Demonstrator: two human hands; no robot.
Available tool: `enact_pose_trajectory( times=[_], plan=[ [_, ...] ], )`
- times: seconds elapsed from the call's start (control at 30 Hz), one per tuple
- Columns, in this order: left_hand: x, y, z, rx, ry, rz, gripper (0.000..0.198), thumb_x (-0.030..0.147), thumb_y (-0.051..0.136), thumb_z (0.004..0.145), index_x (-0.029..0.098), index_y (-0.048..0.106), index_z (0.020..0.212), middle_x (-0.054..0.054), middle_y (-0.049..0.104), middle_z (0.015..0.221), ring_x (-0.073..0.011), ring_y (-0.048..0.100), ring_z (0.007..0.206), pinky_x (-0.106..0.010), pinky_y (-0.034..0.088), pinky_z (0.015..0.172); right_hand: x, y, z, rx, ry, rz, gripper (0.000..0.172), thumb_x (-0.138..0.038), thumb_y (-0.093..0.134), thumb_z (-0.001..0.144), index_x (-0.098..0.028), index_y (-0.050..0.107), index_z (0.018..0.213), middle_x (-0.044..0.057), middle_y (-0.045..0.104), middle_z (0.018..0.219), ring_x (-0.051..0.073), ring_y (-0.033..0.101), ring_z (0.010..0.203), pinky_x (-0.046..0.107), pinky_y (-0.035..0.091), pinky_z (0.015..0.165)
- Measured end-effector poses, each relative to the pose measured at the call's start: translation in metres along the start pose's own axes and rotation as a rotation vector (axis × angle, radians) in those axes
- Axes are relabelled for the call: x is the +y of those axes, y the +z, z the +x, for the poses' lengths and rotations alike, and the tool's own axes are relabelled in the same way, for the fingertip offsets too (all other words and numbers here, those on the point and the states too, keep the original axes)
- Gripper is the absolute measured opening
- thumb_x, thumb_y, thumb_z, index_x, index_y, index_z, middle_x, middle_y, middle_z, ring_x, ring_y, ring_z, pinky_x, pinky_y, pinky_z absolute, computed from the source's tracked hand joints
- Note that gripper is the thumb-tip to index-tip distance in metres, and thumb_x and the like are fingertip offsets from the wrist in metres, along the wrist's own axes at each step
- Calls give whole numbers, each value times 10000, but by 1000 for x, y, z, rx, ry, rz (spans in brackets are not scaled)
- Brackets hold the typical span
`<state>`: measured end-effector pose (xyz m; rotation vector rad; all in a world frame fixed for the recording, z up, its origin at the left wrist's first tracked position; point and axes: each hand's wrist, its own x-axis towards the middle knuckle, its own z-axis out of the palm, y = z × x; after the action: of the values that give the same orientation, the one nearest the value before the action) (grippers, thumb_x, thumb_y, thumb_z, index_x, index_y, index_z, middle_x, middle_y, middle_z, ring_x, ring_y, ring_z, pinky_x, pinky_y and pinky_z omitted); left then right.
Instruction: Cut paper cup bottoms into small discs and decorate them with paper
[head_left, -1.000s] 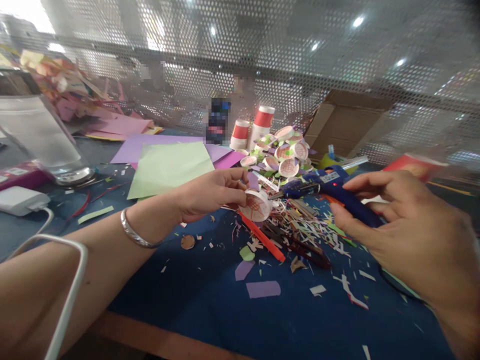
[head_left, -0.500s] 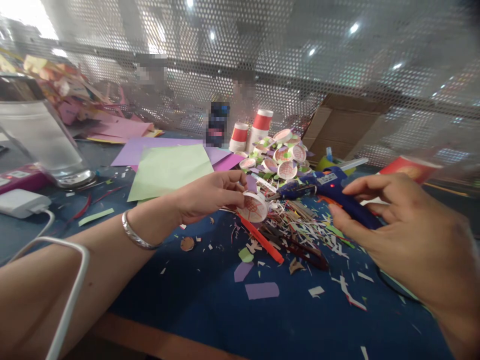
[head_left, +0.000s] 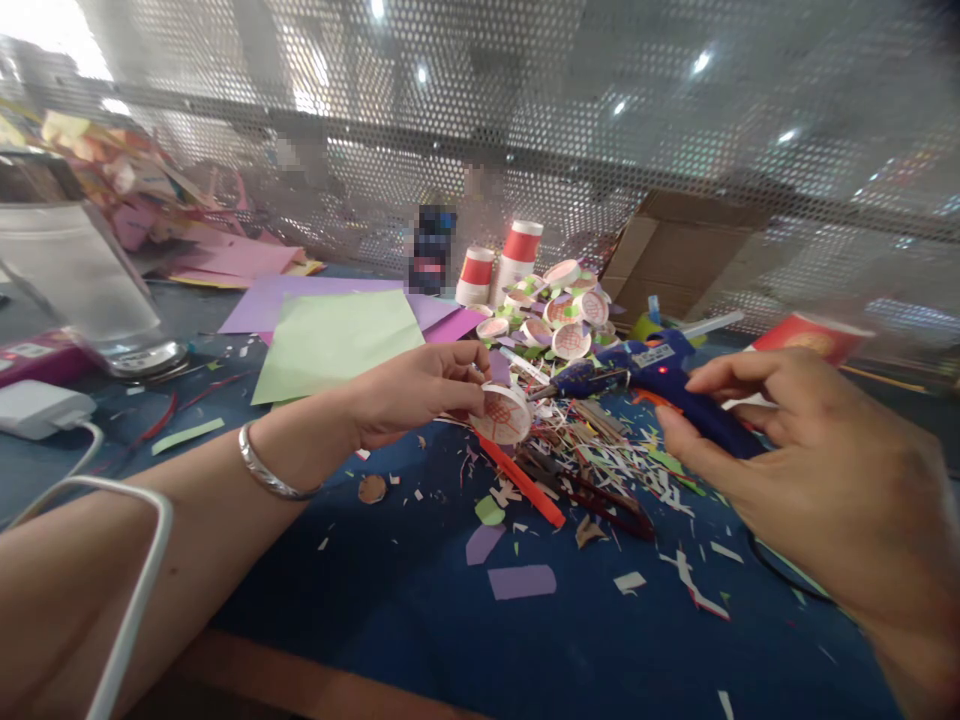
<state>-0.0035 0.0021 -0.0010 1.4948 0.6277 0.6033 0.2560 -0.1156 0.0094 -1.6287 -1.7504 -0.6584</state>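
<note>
My left hand [head_left: 427,395] pinches a cut-off paper cup base [head_left: 501,414] between thumb and fingers. Its shallow white rim faces partly toward me, with orange-red lines drawn inside. A bit of purple paper [head_left: 499,366] shows just behind its upper edge. My right hand [head_left: 787,430] is wrapped around the handle of a blue hot glue gun [head_left: 664,375] with an orange trigger and a lit red light. The gun's nozzle points left and comes close to the cup base's rim; whether they touch I cannot tell. A clear glue stick [head_left: 716,323] sticks out behind.
Similar cup bases [head_left: 572,340] are heaped behind the gun, beside stacked paper cups [head_left: 517,255]. Paper scraps [head_left: 630,465], a red-orange pen [head_left: 525,485] and dark-handled scissors [head_left: 607,505] lie below. Green paper [head_left: 341,340], a water bottle [head_left: 82,270] and a white cable [head_left: 146,590] are left.
The cup base has tipped slightly in my left hand, showing more of its inner face. The glue gun stays close to it, and the whole view has shifted a little.
</note>
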Motion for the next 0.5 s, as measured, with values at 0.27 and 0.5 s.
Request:
enact_pose_trajectory(
  times=[0.27, 0.5],
  plan=[
    [1, 0, -1, -5, 1, 13, 167, 104, 685, 751, 176, 594, 871, 2, 700, 817, -140, 659, 798, -281, 475, 761, 0, 1, 0, 33, -49, -10, 183, -402, 629, 876, -243, 599, 962, 46, 704, 940, 247, 696, 781, 400, 548, 725],
    [1, 0, -1, -2, 2, 10, 180, 102, 684, 735, 177, 590, 868, 7, 693, 802, -132, 644, 779, -282, 472, 763, -2, -1, -1, 45, -62, -40, 182, -395, 630, 882, -239, 580, 960, 49, 712, 949, 234, 696, 756, 368, 530, 679]
  ],
)
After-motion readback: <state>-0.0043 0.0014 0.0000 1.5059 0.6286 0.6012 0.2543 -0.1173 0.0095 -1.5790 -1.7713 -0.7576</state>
